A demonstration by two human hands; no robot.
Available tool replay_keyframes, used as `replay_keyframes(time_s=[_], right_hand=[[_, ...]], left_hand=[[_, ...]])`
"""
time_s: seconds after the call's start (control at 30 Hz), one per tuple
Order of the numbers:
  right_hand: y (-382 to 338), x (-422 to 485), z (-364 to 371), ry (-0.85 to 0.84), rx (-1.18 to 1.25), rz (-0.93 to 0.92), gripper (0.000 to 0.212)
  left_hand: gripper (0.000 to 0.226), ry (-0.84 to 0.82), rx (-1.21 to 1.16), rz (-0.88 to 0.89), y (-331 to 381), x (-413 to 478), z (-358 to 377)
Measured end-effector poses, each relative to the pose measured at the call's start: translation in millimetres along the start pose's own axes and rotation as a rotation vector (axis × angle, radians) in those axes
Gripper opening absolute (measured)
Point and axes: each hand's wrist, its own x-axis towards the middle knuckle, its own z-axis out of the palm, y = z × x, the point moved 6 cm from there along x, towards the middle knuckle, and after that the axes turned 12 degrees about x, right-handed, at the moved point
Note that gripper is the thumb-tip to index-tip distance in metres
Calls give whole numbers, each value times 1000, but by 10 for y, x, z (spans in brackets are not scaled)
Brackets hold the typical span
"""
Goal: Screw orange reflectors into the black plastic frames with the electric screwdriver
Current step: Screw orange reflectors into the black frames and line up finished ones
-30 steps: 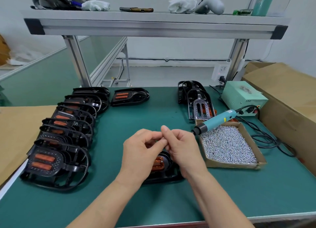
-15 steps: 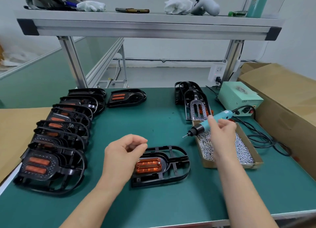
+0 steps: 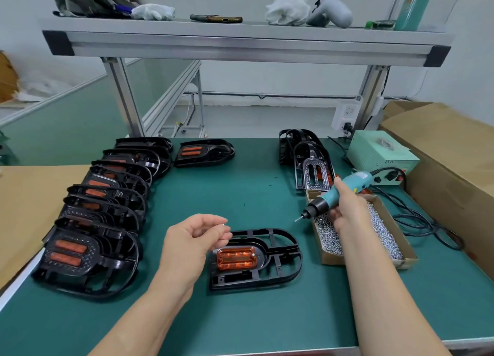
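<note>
**Bench state: one frame on the mat, driver in hand**

Far left: a row of black frames point(image 3: 99, 222) with orange inserts fitted lies overlapped along the edge of the green mat point(image 3: 240, 315). A single frame point(image 3: 204, 152) sits apart at the back.

Left hand point(image 3: 187, 245): fingers curled, thumb and forefinger pinching a tiny silver part point(image 3: 223, 224), too small to identify further. The hand is above the mat, just left of the work piece.

Work piece: black plastic frame point(image 3: 264, 253) flat on the mat at centre, orange reflector point(image 3: 236, 258) seated in its left end.

Right hand point(image 3: 347, 214): wrapped around the teal electric screwdriver point(image 3: 358, 182), held in the air over the cardboard tray of screws point(image 3: 387, 238). The bit points down and left toward the frame, not touching it.

Behind the tray — upright frames point(image 3: 307, 155) standing on edge, and a pale green power unit point(image 3: 382, 155) with its cable running to the screwdriver.
</note>
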Motion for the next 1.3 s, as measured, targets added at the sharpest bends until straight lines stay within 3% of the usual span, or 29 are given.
replay_keyframes(time_s=[0.1, 0.2, 0.33, 0.43, 0.63, 0.83, 0.97, 1.3], right_hand=[[-14, -103, 46, -51, 307, -53, 21], [-85, -316, 116, -121, 537, -127, 22], [-233, -699, 271, -297, 676, -153, 23], [-291, -1024, 454, -491, 648, -114, 18], [-248, -1495, 764, -563, 541, -300, 16], [-139, -1708, 902, -520, 474, -440, 17], [-112, -1796, 936, -520, 418, -536, 28], [-31, -1832, 954, -513, 377, -534, 25]], left_hand=[[13, -10, 0, -7, -18, 3, 7], [9, -21, 24, -11, -17, -3, 19], [10, -75, 62, -8, -13, -34, 77], [12, -125, 101, 13, 1, -74, 134], [17, -171, 97, 37, 35, -130, 187], [13, -176, 77, 10, 4, -184, 158], [11, -170, 58, 4, -8, -200, 130], [15, -148, 63, 14, -38, -196, 72]])
